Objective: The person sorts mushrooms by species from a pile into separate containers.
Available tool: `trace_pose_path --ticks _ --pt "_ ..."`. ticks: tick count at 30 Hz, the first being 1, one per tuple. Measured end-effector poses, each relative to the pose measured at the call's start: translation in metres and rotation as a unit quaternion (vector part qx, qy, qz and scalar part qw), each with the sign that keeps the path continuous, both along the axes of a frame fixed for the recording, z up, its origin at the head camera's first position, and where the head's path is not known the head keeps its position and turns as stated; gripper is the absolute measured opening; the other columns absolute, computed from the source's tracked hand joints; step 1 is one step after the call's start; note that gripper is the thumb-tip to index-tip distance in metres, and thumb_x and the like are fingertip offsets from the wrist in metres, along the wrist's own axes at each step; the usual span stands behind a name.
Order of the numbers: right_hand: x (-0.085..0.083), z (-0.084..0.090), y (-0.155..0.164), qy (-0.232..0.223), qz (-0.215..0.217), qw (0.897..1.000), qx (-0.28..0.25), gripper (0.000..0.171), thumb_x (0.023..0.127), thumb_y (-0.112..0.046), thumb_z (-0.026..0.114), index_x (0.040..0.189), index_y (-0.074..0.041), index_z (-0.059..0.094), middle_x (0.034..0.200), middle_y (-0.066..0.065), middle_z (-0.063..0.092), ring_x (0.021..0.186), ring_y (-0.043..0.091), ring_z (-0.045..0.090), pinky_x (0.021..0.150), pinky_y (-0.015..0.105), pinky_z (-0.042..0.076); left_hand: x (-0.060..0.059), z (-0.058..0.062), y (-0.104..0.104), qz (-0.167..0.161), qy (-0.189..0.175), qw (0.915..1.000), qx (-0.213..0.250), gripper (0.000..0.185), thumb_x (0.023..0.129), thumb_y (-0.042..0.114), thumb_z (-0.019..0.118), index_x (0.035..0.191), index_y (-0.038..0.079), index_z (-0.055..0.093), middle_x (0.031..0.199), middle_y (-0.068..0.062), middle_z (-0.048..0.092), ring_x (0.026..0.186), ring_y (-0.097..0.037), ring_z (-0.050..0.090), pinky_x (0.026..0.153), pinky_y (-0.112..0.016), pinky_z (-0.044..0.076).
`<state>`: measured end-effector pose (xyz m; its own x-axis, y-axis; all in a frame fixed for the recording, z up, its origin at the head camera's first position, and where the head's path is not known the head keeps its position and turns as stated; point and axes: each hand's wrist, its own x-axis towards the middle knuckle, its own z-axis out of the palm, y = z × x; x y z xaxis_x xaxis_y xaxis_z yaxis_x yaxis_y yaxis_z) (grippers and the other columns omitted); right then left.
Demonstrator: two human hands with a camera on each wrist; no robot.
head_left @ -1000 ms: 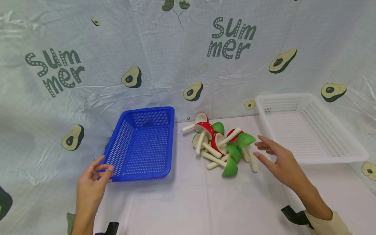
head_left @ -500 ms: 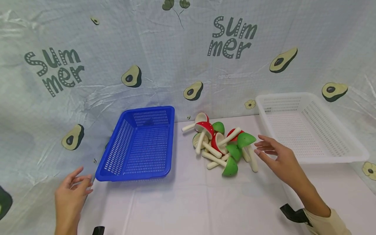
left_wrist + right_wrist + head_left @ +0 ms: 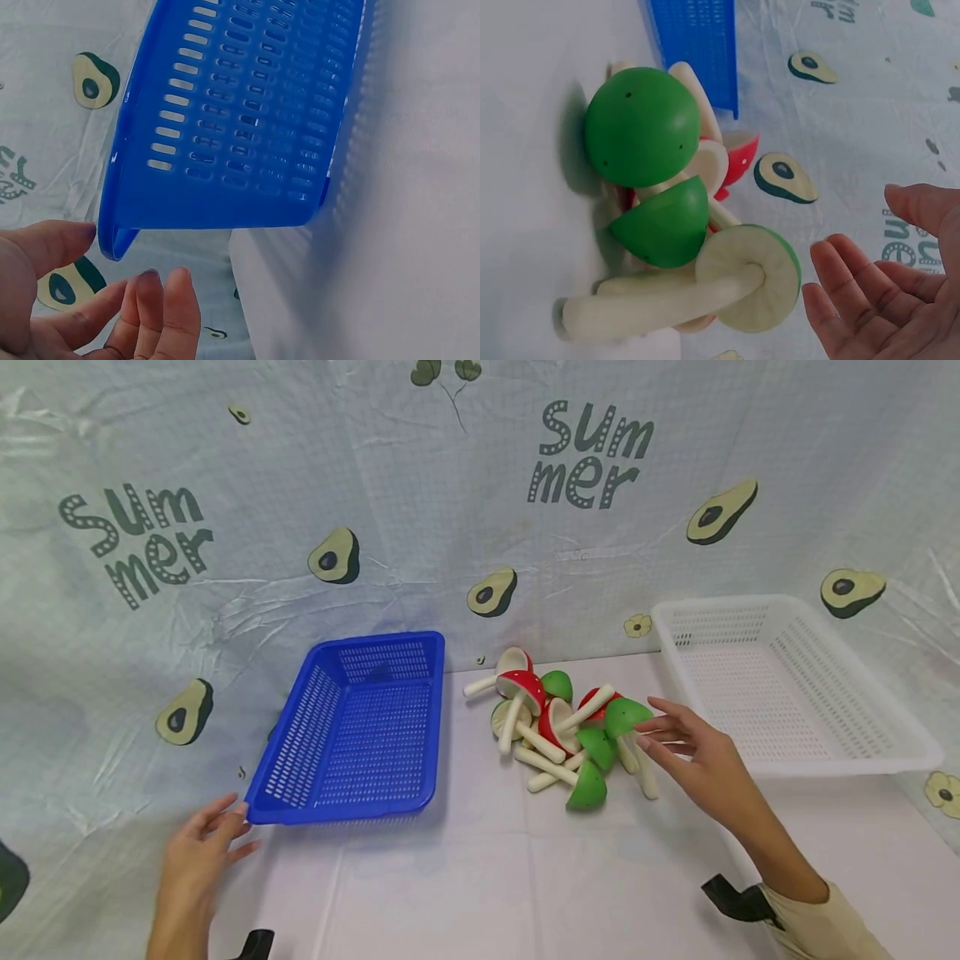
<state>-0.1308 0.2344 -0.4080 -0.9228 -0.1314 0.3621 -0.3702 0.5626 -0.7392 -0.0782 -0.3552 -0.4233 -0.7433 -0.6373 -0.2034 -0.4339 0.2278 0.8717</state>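
Toy mushrooms (image 3: pixel 570 731) heaped between blue basket (image 3: pixel 360 731) and white basket (image 3: pixel 787 693), several stems buried under caps, my right hand (image 3: pixel 701 756) spread, fingertips just beside a green cap (image 3: pixel 626 717), my left hand (image 3: pixel 198 860) open by the blue basket's near corner, wrist cut off

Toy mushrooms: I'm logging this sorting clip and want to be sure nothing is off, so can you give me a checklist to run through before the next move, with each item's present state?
1. Right hand free, holding nothing: ok, fingers straight.
2. Right hand at the toy mushrooms: ok, fingertips by the green-capped mushroom; contact cannot tell.
3. Left hand free: ok, fingers relaxed at the near left corner of the blue basket.
4. Blue basket able to take pieces: ok, nothing in it.
5. White basket able to take pieces: ok, nothing in it.
6. Pile loose enough for a clean grip: cannot tell, stems cross.
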Motion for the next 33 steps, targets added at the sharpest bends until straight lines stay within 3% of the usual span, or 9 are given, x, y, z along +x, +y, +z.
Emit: trace_pose_path --ticks 8,13,15,18,20,26,33 --pt "-0.005 0.005 -0.011 -0.057 0.018 0.998 -0.036 0.057 0.098 -0.023 0.071 0.15 -0.015 0.048 0.117 0.006 0.072 0.1 -0.005 0.064 0.084 0.01 0.052 -0.005 -0.002 -0.001 -0.003 0.006 0.9975 0.07 0.057 0.104 0.03 0.057 0.154 0.006 0.043 0.096 0.009 0.059 0.08 -0.005 0.065 0.071 -0.029 0.063" --pt "-0.01 0.005 -0.018 -0.095 0.031 0.993 -0.055 0.058 0.099 -0.03 0.069 0.151 -0.015 0.047 0.121 0.007 0.071 0.104 0.003 0.066 0.086 0.013 0.053 -0.006 -0.001 -0.002 -0.001 0.021 0.9896 0.143 0.055 0.103 0.03 0.059 0.152 0.007 0.046 0.092 0.015 0.063 0.082 -0.005 0.064 0.071 -0.025 0.062" --pt "-0.013 0.005 -0.021 -0.105 0.038 0.992 -0.061 0.059 0.099 -0.031 0.068 0.151 -0.015 0.047 0.122 0.006 0.071 0.105 0.006 0.067 0.085 0.016 0.053 -0.006 0.0 -0.003 0.003 0.035 0.9824 0.184 0.039 0.102 0.027 0.062 0.139 0.015 0.061 0.088 0.015 0.066 0.082 -0.007 0.065 0.07 -0.024 0.061" --pt "-0.016 0.004 -0.025 -0.115 0.049 0.99 -0.071 0.059 0.099 -0.032 0.068 0.151 -0.015 0.046 0.124 0.006 0.07 0.107 0.009 0.067 0.084 0.019 0.054 -0.006 0.0 -0.006 0.005 0.057 0.9699 0.237 0.011 0.099 0.022 0.066 0.106 0.025 0.075 0.086 0.012 0.07 0.078 -0.009 0.064 0.068 -0.023 0.06" --pt "-0.019 0.003 -0.028 -0.119 0.055 0.988 -0.079 0.059 0.099 -0.032 0.069 0.151 -0.016 0.046 0.125 0.007 0.07 0.107 0.009 0.068 0.082 0.02 0.054 -0.005 0.0 -0.008 -0.001 0.069 0.9636 0.258 0.015 0.098 0.02 0.068 0.087 0.029 0.075 0.086 0.01 0.07 0.076 -0.01 0.063 0.067 -0.023 0.059" --pt "-0.025 0.001 -0.042 -0.125 0.073 0.983 -0.111 0.059 0.097 -0.025 0.071 0.149 -0.01 0.048 0.126 0.014 0.069 0.104 0.01 0.069 0.08 0.02 0.055 -0.006 0.001 -0.01 -0.014 0.076 0.9546 0.288 0.019 0.096 0.016 0.07 0.083 0.028 0.077 0.086 0.008 0.07 0.075 -0.011 0.062 0.067 -0.023 0.057" --pt "-0.03 0.001 -0.061 -0.157 0.091 0.974 -0.138 0.057 0.098 -0.02 0.07 0.149 -0.008 0.048 0.128 0.015 0.067 0.112 0.022 0.067 0.085 0.017 0.055 -0.006 0.001 -0.012 -0.002 0.066 0.9503 0.304 0.018 0.096 0.017 0.071 0.083 0.029 0.077 0.088 0.009 0.07 0.079 -0.011 0.061 0.07 -0.023 0.057"
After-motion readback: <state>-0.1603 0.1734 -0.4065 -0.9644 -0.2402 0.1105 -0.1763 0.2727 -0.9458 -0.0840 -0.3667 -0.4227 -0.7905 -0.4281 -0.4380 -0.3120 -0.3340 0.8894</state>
